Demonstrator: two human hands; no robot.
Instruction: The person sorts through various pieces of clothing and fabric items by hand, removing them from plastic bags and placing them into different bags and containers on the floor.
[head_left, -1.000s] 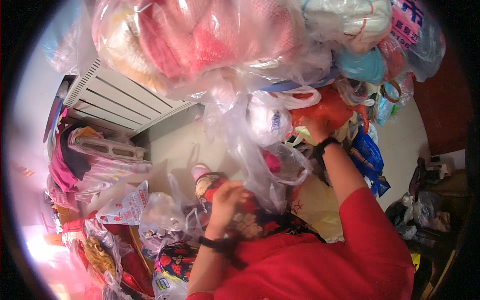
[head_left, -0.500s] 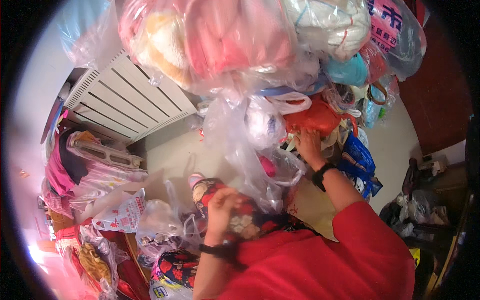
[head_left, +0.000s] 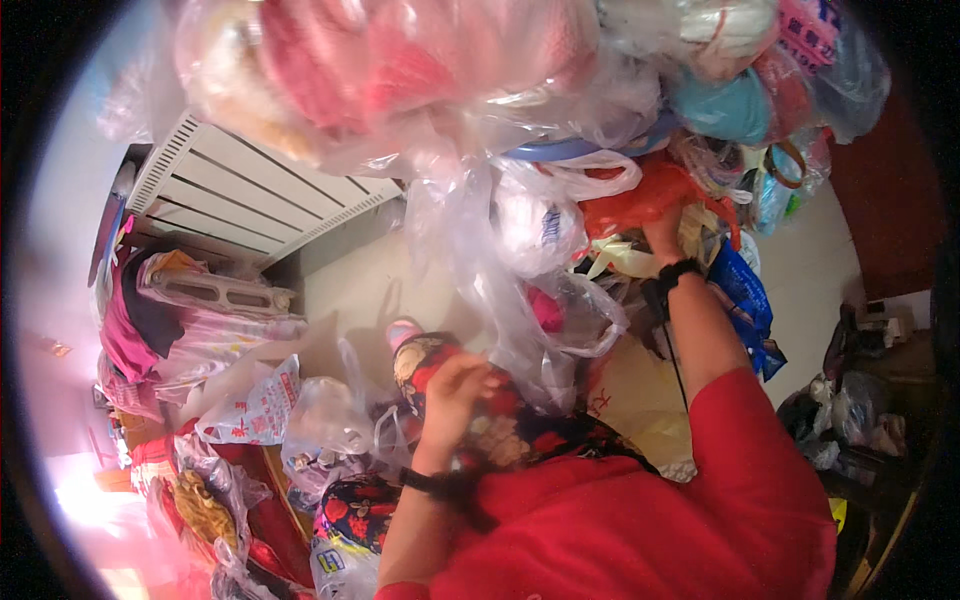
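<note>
My right hand [head_left: 664, 234] reaches forward to an orange-red plastic bag [head_left: 640, 198] in the heap; its fingers are hidden by the bag, so their grip cannot be made out. Pale yellowish plastic [head_left: 622, 260] lies beside that wrist. To its left are a white knotted plastic bag [head_left: 540, 228] and a clear bag [head_left: 590, 310] with something pink inside. My left hand [head_left: 460, 392] hovers over my flower-patterned trousers, slightly blurred, fingers loosely bent and apart, holding nothing.
Large clear bags of pink and white textiles [head_left: 420, 60] bulge overhead. A white radiator [head_left: 260, 190] stands at the left, with cloths and a printed plastic bag [head_left: 255, 405] below it. A blue bag [head_left: 742, 295] is right of the heap; dark clutter [head_left: 840, 415] lies farther right.
My right hand has moved farther forward and right, its fingers passing out of sight at the orange-red bag. My left hand has risen slightly, its fingers spreading. The view has shifted a little.
</note>
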